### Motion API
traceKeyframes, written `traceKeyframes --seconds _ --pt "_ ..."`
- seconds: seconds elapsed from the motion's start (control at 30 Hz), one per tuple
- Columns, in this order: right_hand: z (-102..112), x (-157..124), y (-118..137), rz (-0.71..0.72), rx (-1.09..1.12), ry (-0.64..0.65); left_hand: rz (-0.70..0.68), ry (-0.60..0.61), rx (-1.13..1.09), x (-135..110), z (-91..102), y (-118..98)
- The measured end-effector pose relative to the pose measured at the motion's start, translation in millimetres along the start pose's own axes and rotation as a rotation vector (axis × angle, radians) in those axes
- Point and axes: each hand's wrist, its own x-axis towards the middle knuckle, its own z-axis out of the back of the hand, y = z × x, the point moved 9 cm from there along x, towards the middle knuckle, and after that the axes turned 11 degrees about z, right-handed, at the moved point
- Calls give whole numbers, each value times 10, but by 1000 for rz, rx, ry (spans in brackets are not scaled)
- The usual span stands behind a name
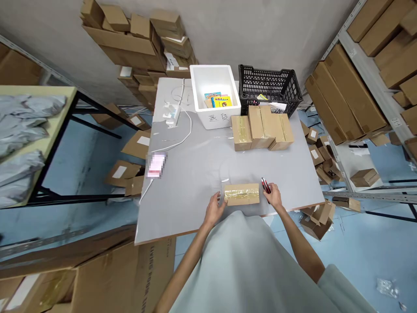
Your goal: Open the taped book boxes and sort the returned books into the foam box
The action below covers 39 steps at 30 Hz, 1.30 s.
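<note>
My right hand (273,195) is wrapped around a red and black tool (266,185), and its end pokes out past my fingers. My left hand (214,209) is loose, its fingers spread, with the thumb touching a taped brown box (241,194). That box lies on the gray table (195,174), close to my tummy. Past it, three more boxes (260,126) stand by a black crate (267,81) and a white tub (215,122).
</note>
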Motion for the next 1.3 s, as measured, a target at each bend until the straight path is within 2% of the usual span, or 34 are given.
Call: traceKeyframes --seconds 0.1,0.2,0.37,0.47,0.57,0.63,0.7,0.93,1.1,1.3 --pt "151 71 409 183 35 -17 -146 50 -31 30 -17 -207" --pt "146 99 831 350 0 114 -208 121 -26 83 -55 -316" --pt "-112 19 1397 574 -87 368 -190 214 -97 117 -87 -310" --pt "-343 -68 1613 677 -172 503 -183 283 -168 90 -128 -282" --pt "-521 -123 1739 707 -236 596 -154 326 -220 92 -187 -230" --pt "-561 -127 1810 693 -237 611 -157 342 -258 104 -224 -216" --pt "-560 -125 1873 683 -279 617 -167 347 -289 126 -252 -209" --pt "-491 -160 2003 774 -698 697 -218 374 -317 206 -317 -174" --pt "-503 -241 2062 856 -810 694 -215 371 -296 216 -324 -174" --pt "-597 -418 2258 976 -824 629 -209 364 -268 197 -311 -157"
